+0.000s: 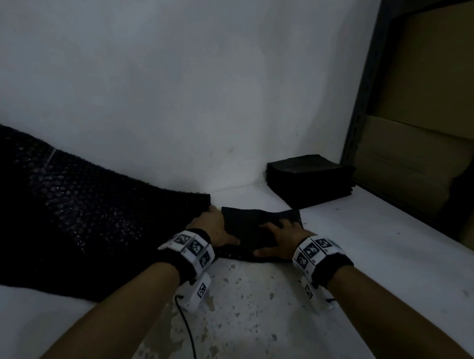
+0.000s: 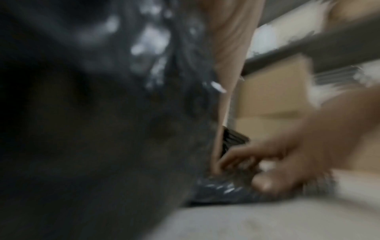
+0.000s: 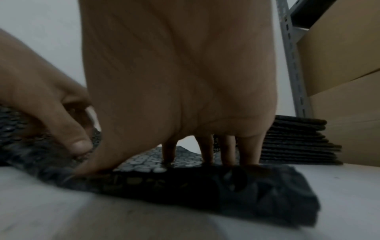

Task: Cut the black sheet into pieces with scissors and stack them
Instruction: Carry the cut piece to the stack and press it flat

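Cut piece [image 1: 257, 228] flat on bench [image 1: 403, 251] under spread right hand [image 1: 283, 239], left hand [image 1: 215, 225] pinching its left edge beside sheet [image 1: 64, 208]; stack [image 1: 311, 179] ahead-right, nearer right hand; scissors unseen.

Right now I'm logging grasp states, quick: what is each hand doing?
Left hand: fingers curled, gripping the edge of the black sheet.
Right hand: open, fingers spread, pressing flat on the cut piece.

My white table [image 1: 375, 242] carries the big black sheet [image 1: 64, 213], a cut piece [image 1: 250, 223] and the stack [image 1: 311, 179].
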Available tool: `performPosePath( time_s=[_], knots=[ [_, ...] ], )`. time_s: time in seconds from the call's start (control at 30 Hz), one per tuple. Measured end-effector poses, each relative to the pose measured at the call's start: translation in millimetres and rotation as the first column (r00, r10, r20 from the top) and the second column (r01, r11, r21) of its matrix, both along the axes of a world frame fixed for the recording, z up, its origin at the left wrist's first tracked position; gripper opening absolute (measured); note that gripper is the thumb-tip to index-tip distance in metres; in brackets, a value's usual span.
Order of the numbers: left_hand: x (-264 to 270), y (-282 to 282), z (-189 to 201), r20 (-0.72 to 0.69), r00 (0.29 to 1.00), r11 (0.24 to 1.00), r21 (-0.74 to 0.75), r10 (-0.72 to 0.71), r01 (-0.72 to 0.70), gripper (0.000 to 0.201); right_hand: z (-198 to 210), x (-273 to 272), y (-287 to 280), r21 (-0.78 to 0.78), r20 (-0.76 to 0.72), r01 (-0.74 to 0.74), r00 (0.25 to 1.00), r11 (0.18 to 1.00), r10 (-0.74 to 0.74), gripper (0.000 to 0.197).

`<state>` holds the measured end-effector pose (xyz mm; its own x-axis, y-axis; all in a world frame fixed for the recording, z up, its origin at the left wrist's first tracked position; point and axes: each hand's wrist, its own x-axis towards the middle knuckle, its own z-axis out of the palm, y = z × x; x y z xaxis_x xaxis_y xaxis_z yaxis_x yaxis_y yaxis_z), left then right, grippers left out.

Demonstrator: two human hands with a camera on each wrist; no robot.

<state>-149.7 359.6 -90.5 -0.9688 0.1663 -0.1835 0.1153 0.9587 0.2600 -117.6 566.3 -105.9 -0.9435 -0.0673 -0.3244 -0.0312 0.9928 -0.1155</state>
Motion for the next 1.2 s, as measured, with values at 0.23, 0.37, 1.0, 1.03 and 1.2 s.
performPosePath(
  time_s=[0.23,0.37,1.0,1.03,1.2],
  knots=[
    [4,8,0,0.111,0.95,0.956,0.008,-0.292,0.293,0.083,5,3,1,0.019,0.003,-0.04,0.999,0.999,0.04,0.093],
    [-1,4,5,0.163,0.952,0.963,-0.039,-0.258,0.267,0.089,15,-1,15,0.01,0.076,-0.066,0.995,0.998,0.065,0.099],
    [-4,-3,2,0.211,0.946,0.965,-0.038,-0.247,0.26,0.093,32,14,48,-0.172,0.03,0.314,0.949,0.934,-0.314,0.076],
    [-4,-2,3,0.213,0.946,0.965,-0.041,-0.246,0.26,0.093,29,16,44,-0.16,0.01,0.328,0.944,0.931,-0.331,0.076],
    [-1,-2,2,0.215,0.949,0.97,-0.031,-0.23,0.242,0.093,23,15,34,-0.211,0.008,0.397,0.915,0.893,-0.404,0.078]
  ],
)
